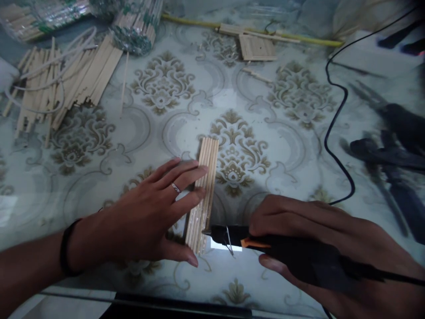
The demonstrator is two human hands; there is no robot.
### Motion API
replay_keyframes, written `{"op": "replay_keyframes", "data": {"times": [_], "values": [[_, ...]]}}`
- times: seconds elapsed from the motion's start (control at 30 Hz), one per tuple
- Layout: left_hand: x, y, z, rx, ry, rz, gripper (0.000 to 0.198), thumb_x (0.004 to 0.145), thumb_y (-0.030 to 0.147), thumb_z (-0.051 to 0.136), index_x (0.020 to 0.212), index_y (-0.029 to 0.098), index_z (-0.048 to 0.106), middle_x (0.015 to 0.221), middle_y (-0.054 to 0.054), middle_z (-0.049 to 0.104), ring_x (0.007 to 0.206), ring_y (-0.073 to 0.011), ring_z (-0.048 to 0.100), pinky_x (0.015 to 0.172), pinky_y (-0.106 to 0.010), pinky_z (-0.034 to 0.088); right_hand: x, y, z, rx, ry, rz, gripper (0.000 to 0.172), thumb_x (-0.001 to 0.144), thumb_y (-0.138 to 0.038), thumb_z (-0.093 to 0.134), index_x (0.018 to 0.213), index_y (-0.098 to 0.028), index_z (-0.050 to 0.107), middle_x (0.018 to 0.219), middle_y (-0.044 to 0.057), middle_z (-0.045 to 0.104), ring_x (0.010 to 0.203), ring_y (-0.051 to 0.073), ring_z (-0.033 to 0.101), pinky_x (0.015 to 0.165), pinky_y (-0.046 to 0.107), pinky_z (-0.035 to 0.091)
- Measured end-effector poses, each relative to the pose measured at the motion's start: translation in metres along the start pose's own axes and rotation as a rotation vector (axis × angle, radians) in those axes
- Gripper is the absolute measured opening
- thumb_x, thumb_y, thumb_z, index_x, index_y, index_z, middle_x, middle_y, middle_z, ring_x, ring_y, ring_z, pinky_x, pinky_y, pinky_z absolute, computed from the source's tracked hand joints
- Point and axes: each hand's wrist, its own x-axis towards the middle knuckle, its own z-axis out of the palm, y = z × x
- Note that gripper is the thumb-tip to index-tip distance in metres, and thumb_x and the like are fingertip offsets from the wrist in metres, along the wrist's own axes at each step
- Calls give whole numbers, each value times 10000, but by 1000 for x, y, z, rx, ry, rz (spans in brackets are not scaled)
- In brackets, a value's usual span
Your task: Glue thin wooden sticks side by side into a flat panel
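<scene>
A narrow row of wooden sticks lies side by side on the table, slanting away from me. Shiny streaks that look like glue show on its near half. My left hand rests with spread fingers along the row's left side, fingertips touching the sticks. A ring and a black wristband are on it. In my right hand is a black glue gun with an orange trigger. Its metal tip points left and meets the near part of the sticks, or hovers just above; I cannot tell which.
Loose sticks and a white cable lie at the far left, near plastic-wrapped stick bundles. A small wooden panel sits at the back. Pliers, other dark tools and a black cord occupy the right.
</scene>
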Motion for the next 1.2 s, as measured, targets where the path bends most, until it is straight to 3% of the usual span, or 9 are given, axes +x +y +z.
{"op": "replay_keyframes", "data": {"times": [0.2, 0.3, 0.47, 0.73, 0.93, 1.2], "values": [[-2, 1, -1, 13, -20, -15, 931, 971, 867, 824, 1510, 143, 598, 1763, -305, 594, 1712, -476, 534, 1481, -681, 381, -3, 0, -1, -16, 35, 12, 330, 990, -117, 647, 1194, -375, 669, 1012, -19, 825, 728, 204, 823, 600, 302, 659], [-2, 0, 0, -9, -15, -10, 898, 974, 830, 844, 1513, 156, 597, 1764, -299, 598, 1703, -476, 543, 1482, -691, 371, -3, 0, 2, 65, -15, 0, 324, 954, -103, 651, 1149, -360, 679, 949, -33, 805, 690, 190, 791, 601, 300, 643], [0, -1, 1, 1, -4, -5, 929, 967, 872, 822, 1494, 137, 608, 1743, -319, 606, 1694, -491, 553, 1462, -706, 403, -1, -2, 6, 159, -97, -22, 258, 1017, -164, 626, 1168, -362, 695, 946, -42, 791, 659, 173, 755, 616, 299, 640], [-1, 0, 0, 6, -9, -12, 908, 974, 867, 820, 1490, 150, 612, 1752, -297, 606, 1703, -472, 551, 1493, -680, 360, -1, -1, 5, 129, -88, -6, 260, 1029, -148, 622, 1185, -351, 669, 953, -34, 794, 673, 181, 766, 629, 313, 643], [-2, 1, 3, 46, 1, -15, 957, 984, 955, 725, 1495, 158, 594, 1752, -294, 604, 1725, -468, 522, 1488, -673, 368, -1, 0, 3, 85, -61, 7, 127, 1116, -246, 643, 1168, -351, 692, 911, -34, 789, 664, 188, 769, 578, 326, 615], [-1, 0, 1, 35, -11, -6, 940, 986, 891, 783, 1512, 135, 596, 1753, -305, 591, 1720, -480, 521, 1477, -680, 383, 1, 1, 0, 34, -27, -1, 179, 1086, -190, 651, 1172, -347, 660, 936, -45, 794, 691, 180, 789, 586, 321, 601]]}}
